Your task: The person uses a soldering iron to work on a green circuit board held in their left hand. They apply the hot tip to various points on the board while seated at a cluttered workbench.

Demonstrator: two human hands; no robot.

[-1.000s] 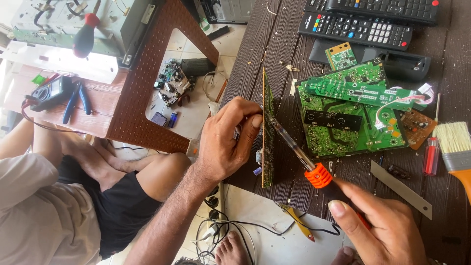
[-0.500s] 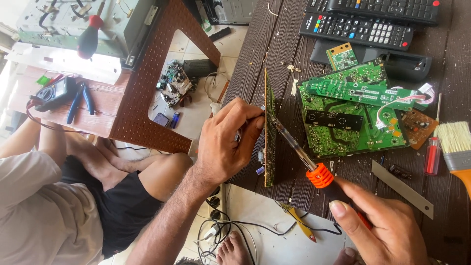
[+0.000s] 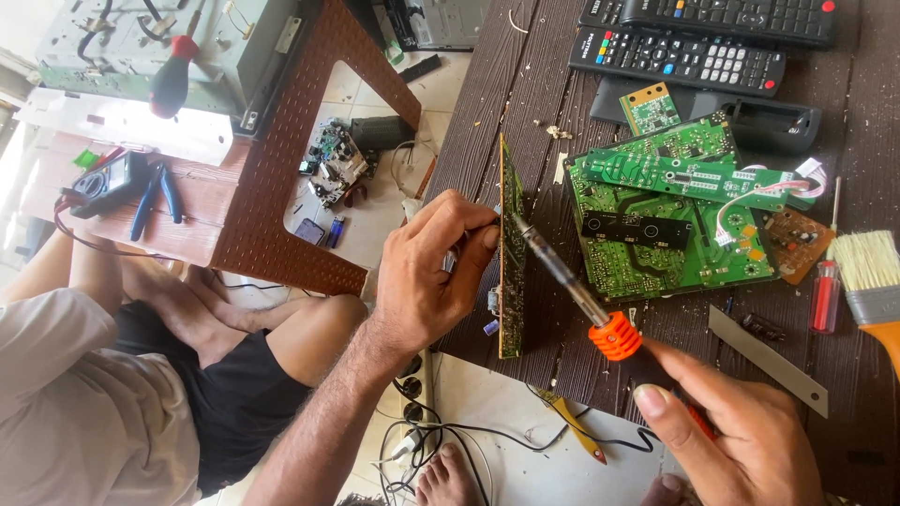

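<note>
Dark slatted tabletop runs under your hands. Your left hand pinches a green circuit board upright on its edge at the table's left rim. Your right hand grips a soldering iron, tip touching the board. Flat green boards lie just right; black remotes sit at the far edge.

Under me the dark slatted worktop fills the side from twelve to four o'clock, a brown perforated stool stands at ten, and the pale tiled floor between lies in bright daylight.
</note>
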